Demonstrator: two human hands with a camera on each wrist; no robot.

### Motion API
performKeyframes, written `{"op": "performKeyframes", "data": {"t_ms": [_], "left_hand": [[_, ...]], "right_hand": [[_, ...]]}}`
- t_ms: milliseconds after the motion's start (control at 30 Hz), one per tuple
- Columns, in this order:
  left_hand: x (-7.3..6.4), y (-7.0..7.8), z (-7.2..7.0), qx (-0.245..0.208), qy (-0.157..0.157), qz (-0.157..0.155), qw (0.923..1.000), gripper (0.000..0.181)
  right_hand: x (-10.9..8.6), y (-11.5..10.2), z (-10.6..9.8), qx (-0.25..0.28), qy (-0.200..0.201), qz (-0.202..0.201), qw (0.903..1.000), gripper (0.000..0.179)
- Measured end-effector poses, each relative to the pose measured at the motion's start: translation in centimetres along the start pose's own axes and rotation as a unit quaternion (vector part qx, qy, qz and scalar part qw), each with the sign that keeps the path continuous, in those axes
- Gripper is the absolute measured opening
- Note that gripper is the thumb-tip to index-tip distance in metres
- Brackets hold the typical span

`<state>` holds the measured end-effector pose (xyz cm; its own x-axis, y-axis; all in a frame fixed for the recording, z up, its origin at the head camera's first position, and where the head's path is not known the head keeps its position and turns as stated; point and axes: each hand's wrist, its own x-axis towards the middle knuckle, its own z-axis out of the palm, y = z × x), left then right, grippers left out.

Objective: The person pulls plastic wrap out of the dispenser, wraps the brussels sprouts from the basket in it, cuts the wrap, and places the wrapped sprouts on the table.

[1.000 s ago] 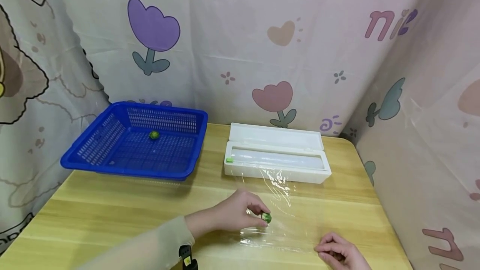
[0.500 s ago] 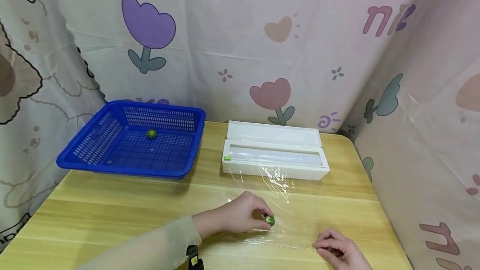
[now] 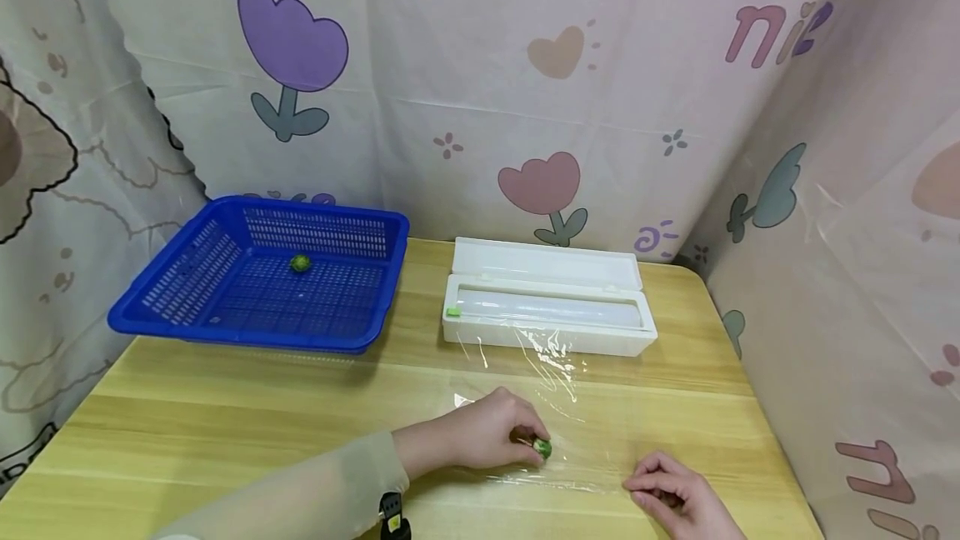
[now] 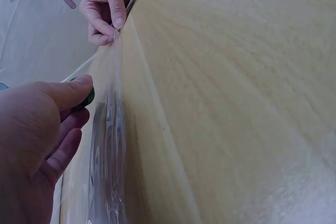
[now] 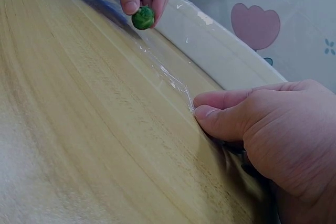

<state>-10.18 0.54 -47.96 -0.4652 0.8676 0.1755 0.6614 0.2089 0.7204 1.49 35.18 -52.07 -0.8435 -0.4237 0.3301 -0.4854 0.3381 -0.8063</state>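
Observation:
My left hand (image 3: 495, 432) pinches a small green Brussels sprout (image 3: 542, 447) between thumb and fingers, low over a stretched sheet of clear plastic wrap (image 3: 585, 423). In the right wrist view the sprout (image 5: 143, 18) shows round and leafy. My right hand (image 3: 678, 494) pinches the near right corner of the wrap between thumb and forefinger, also plain in the right wrist view at the wrap's gathered edge (image 5: 170, 77). From there the film runs back to a white wrap dispenser box (image 3: 551, 336), its lid raised and a roll inside.
A blue plastic basket (image 3: 367, 332) stands at the back left of the wooden table (image 3: 225, 415). Inside it lies another Brussels sprout (image 3: 300, 262). A green slider (image 3: 453, 312) sits at the dispenser's left end. Printed curtains (image 3: 450, 65) hang behind and beside the table.
My left hand has moved slightly right and down with the sprout, over the wrap. My right hand keeps its pinch on the corner. The head view has shifted a little.

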Motion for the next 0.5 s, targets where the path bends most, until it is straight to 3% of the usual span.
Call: {"op": "performKeyframes", "data": {"t_ms": [267, 500], "left_hand": [[-0.03, -0.09, 0.32, 0.023, -0.008, -0.003, 0.9997, 0.022], [0.15, -0.1, 0.64, 0.016, -0.01, 0.018, 0.9997, 0.021]], "right_hand": [[0.09, -0.24, 0.08, -0.002, 0.0, 0.004, 1.0, 0.038], [0.09, -0.45, 0.11, -0.005, 0.004, 0.006, 1.0, 0.038]]}}
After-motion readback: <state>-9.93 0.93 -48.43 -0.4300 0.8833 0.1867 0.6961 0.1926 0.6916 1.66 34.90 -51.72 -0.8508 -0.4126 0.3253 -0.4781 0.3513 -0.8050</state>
